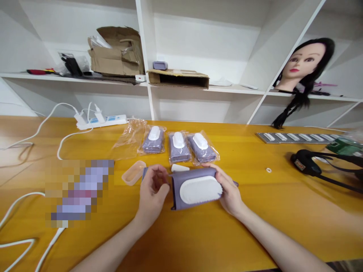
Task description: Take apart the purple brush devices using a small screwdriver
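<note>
My right hand [231, 192] grips the right end of a purple box-shaped object [177, 181] with a white oval bristly pad [200, 190] on its face. Its left end shows a dark edge. Close to that end is my left hand [154, 189], its fingers curved and the thumb apart from them. A small purple piece [145, 173] shows behind my left hand; whether I touch it is hidden. Another purple tip [236, 184] sticks out beyond my right hand. Behind the box lies a white oval piece [180, 168], and an orange-pink translucent tray [134, 173] sits left of it.
Three bagged purple units [153, 139] with white pads stand farther back, beside a crumpled clear bag [130, 134]. A power strip [106, 121] with white cables is at the back left. A metal strip [295, 138], black strapped gear [307, 162] and a small white ring [268, 170] lie right.
</note>
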A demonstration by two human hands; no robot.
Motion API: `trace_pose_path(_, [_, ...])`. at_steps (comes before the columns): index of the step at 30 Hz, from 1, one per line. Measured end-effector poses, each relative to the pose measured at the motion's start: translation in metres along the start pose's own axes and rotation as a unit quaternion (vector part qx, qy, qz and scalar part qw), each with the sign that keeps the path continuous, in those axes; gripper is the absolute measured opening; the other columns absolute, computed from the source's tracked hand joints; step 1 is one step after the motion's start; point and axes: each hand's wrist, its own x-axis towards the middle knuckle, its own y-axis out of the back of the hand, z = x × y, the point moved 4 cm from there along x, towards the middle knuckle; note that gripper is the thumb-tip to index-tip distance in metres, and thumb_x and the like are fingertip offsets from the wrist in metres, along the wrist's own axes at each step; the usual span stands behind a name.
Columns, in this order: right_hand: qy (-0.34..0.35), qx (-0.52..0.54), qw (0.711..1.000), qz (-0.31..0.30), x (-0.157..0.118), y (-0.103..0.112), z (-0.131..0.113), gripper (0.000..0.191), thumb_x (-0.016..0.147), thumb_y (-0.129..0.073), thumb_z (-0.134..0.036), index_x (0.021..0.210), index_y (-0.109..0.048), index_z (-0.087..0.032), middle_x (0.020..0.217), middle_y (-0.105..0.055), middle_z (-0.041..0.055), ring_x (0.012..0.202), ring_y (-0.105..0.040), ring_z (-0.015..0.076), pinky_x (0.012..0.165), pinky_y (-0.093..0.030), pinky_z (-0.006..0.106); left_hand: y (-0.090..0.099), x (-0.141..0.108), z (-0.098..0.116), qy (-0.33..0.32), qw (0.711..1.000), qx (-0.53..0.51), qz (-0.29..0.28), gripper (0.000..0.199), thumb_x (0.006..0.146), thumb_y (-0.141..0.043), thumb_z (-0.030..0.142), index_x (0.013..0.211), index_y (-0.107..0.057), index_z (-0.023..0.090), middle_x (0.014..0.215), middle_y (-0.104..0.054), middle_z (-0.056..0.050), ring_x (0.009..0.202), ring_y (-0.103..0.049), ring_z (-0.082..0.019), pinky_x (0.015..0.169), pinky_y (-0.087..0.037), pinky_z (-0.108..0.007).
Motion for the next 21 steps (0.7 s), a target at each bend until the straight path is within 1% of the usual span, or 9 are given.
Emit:
trace_pose_path(2, [0.000, 0.004, 1.000, 0.015, 0.003, 0.004, 0.002, 0.036, 0.086, -0.044, -0.045, 0.109, -0.061, -0.023, 0.102, -0.064, 0.0036, 0.086, -0.058, 0.0230, 0.068, -0.043, 0.030, -0.002, 0.000, -0.001, -0.007, 0.999, 0.038, -0.009, 0.018, 0.066, -0.058, 0.012, 0.081, -0.052, 0.021, 0.074, -0.053, 0.003, 0.071, -0.052, -0.013, 0.063, -0.041, -0.022])
trace_pose_path(4, [0.004, 0.012, 1.000, 0.027, 0.005, 0.005, 0.003, 0.036, 0.086, -0.042, -0.044, 0.109, -0.060, -0.022, 0.103, -0.064, 0.0043, 0.087, -0.058, 0.0235, 0.067, -0.043, 0.030, -0.006, 0.001, -0.002, 0.023, 0.999, 0.012, -0.027, 0.028, 0.065, -0.063, 0.015, 0.090, -0.050, 0.022, 0.087, -0.056, 0.001, 0.079, -0.055, -0.014, 0.067, -0.043, -0.023])
trace_pose_path(7, [0.018, 0.018, 0.999, 0.028, 0.004, 0.004, 0.003, 0.036, 0.086, -0.042, -0.044, 0.109, -0.059, -0.021, 0.103, -0.064, 0.0050, 0.086, -0.058, 0.0237, 0.067, -0.044, 0.030, -0.017, 0.000, -0.008, 0.148, 0.981, -0.090, -0.085, 0.053, 0.066, -0.068, 0.024, 0.113, -0.043, 0.028, 0.112, -0.055, -0.003, 0.085, -0.058, -0.015, 0.068, -0.046, -0.025])
trace_pose_path(9, [0.027, 0.005, 1.000, 0.011, 0.001, 0.001, 0.003, 0.037, 0.087, -0.041, -0.045, 0.109, -0.059, -0.022, 0.103, -0.064, 0.0047, 0.086, -0.057, 0.0233, 0.069, -0.043, 0.030, -0.024, -0.003, -0.012, 0.230, 0.955, -0.118, -0.147, 0.059, 0.067, -0.070, 0.027, 0.119, -0.044, 0.029, 0.115, -0.057, -0.004, 0.084, -0.060, -0.015, 0.066, -0.046, -0.024])
trace_pose_path(10, [0.032, -0.008, 0.999, 0.001, 0.000, -0.001, 0.003, 0.037, 0.087, -0.041, -0.045, 0.109, -0.060, -0.023, 0.103, -0.063, 0.0044, 0.087, -0.057, 0.0231, 0.071, -0.043, 0.030, -0.026, -0.005, -0.013, 0.248, 0.946, -0.118, -0.173, 0.058, 0.067, -0.070, 0.027, 0.120, -0.046, 0.028, 0.113, -0.059, -0.005, 0.084, -0.060, -0.016, 0.067, -0.045, -0.024])
trace_pose_path(13, [0.044, -0.037, 0.998, -0.024, -0.007, -0.005, 0.001, 0.035, 0.088, -0.041, -0.045, 0.107, -0.061, -0.024, 0.101, -0.062, 0.0037, 0.089, -0.055, 0.0227, 0.075, -0.041, 0.030, -0.025, -0.005, -0.012, 0.216, 0.950, -0.103, -0.199, 0.053, 0.066, -0.070, 0.022, 0.117, -0.054, 0.024, 0.102, -0.065, -0.005, 0.087, -0.060, -0.018, 0.073, -0.045, -0.026])
trace_pose_path(15, [0.045, -0.038, 0.998, -0.032, -0.009, -0.007, 0.001, 0.035, 0.088, -0.041, -0.046, 0.106, -0.061, -0.025, 0.098, -0.062, 0.0035, 0.087, -0.055, 0.0223, 0.074, -0.041, 0.030, -0.024, -0.004, -0.010, 0.194, 0.953, -0.104, -0.207, 0.046, 0.067, -0.069, 0.022, 0.113, -0.059, 0.022, 0.101, -0.067, -0.006, 0.092, -0.060, -0.020, 0.078, -0.044, -0.027])
trace_pose_path(18, [0.048, -0.045, 0.998, -0.021, -0.011, -0.007, 0.001, 0.034, 0.088, -0.040, -0.047, 0.105, -0.061, -0.026, 0.098, -0.061, 0.0037, 0.084, -0.055, 0.0217, 0.073, -0.041, 0.030, -0.025, -0.006, -0.011, 0.241, 0.933, -0.136, -0.232, 0.045, 0.065, -0.071, 0.022, 0.110, -0.063, 0.022, 0.109, -0.066, -0.007, 0.098, -0.059, -0.021, 0.077, -0.045, -0.027])
trace_pose_path(21, [0.051, -0.037, 0.998, 0.004, -0.012, -0.007, 0.002, 0.035, 0.088, -0.040, -0.049, 0.105, -0.060, -0.026, 0.100, -0.061, 0.0047, 0.083, -0.054, 0.0220, 0.072, -0.042, 0.030, -0.029, -0.009, -0.013, 0.302, 0.908, -0.174, -0.235, 0.060, 0.062, -0.074, 0.022, 0.120, -0.056, 0.026, 0.108, -0.067, -0.006, 0.094, -0.062, -0.021, 0.067, -0.046, -0.023])
